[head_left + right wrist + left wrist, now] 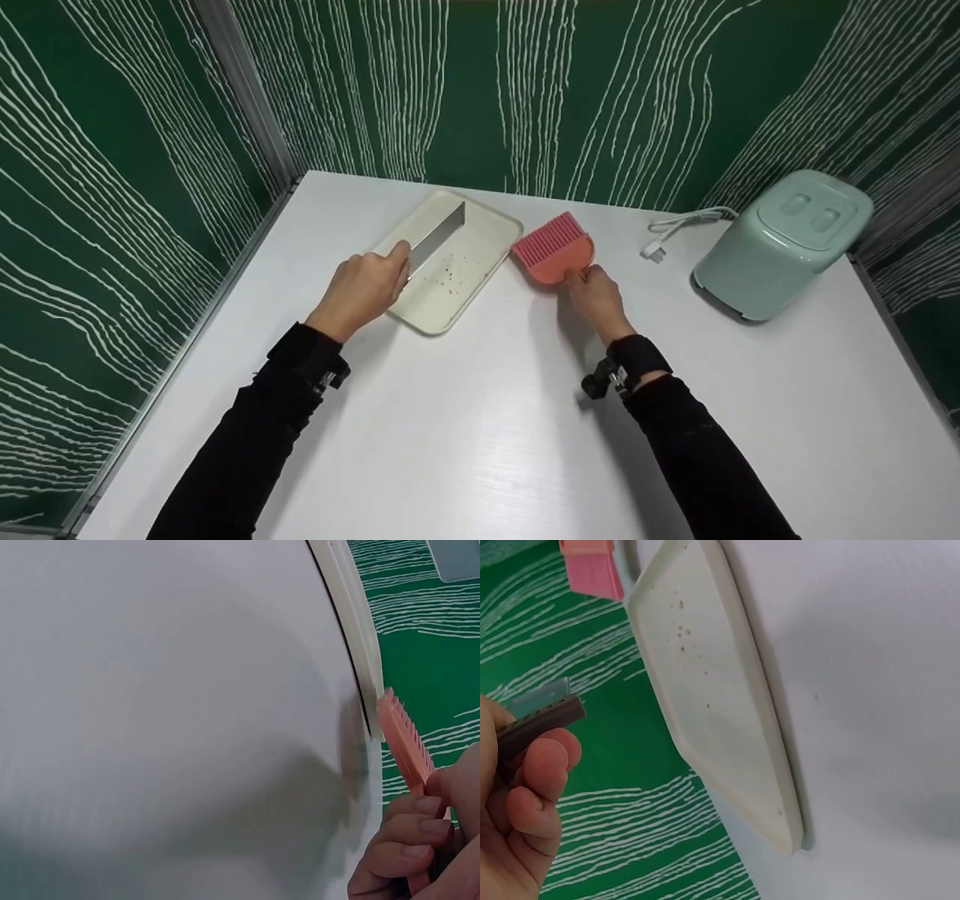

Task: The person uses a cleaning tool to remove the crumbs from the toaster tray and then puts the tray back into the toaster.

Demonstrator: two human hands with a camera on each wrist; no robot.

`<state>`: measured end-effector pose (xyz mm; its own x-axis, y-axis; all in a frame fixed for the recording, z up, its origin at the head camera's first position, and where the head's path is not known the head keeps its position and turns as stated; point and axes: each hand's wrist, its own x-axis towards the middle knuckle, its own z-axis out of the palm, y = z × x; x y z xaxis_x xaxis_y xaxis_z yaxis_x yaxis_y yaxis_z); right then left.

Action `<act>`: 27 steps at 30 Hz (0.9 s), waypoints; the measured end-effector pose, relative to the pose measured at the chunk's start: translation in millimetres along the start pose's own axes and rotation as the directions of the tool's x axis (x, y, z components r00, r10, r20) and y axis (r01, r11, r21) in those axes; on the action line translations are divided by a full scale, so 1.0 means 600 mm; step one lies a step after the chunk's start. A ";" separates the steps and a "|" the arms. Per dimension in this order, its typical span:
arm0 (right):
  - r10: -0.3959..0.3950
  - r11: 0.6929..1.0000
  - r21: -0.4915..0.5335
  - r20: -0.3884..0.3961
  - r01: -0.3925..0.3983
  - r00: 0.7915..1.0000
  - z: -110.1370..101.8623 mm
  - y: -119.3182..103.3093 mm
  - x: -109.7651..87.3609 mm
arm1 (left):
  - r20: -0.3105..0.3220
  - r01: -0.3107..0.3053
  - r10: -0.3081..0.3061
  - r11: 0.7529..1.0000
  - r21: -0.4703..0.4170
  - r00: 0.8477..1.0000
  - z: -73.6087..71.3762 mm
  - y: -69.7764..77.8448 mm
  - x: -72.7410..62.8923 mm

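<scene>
My left hand (364,289) grips a flat metal scraper (442,232) by its brown handle (544,724). The blade is held over the left part of a cream rectangular tray (424,307). Small brown crumbs (450,274) are scattered on the tray's surface. To the right, my right hand (600,296) pinches the short handle of a coral silicone brush (559,255) with pink bristles. The brush's left corner is close by the tray's right rim; whether they touch I cannot tell. In the right wrist view the brush (405,739) appears edge-on between thumb and curled fingers.
A mint-green appliance like a toaster (780,247) stands on the right of the white table (480,435). Its white cord and plug (654,251) lie to its left. Green walls (465,97) with pale wavy lines rise behind the table and along its left.
</scene>
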<state>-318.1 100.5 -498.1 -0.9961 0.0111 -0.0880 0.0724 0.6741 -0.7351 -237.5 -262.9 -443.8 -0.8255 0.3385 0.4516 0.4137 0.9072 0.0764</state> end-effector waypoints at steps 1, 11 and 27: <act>0.006 1.000 0.010 -0.003 -0.006 1.000 -0.002 0.002 0.000 | 0.006 0.001 -0.001 1.000 -0.006 1.000 0.000 0.001 0.003; 0.057 0.998 0.032 0.041 -0.059 0.997 -0.007 0.021 0.002 | -0.005 0.028 -0.028 0.995 -0.096 1.000 0.001 0.003 0.007; 0.025 1.000 -0.017 0.051 -0.024 0.998 -0.012 0.039 0.000 | 0.007 0.080 -0.080 0.974 -0.213 0.997 0.004 0.007 0.012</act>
<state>-317.0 121.9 -510.5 -0.9901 -0.0095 -0.1403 0.0956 0.6860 -0.7213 -242.7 -256.1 -442.5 -0.8587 0.2662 0.4379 0.4187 0.8571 0.3001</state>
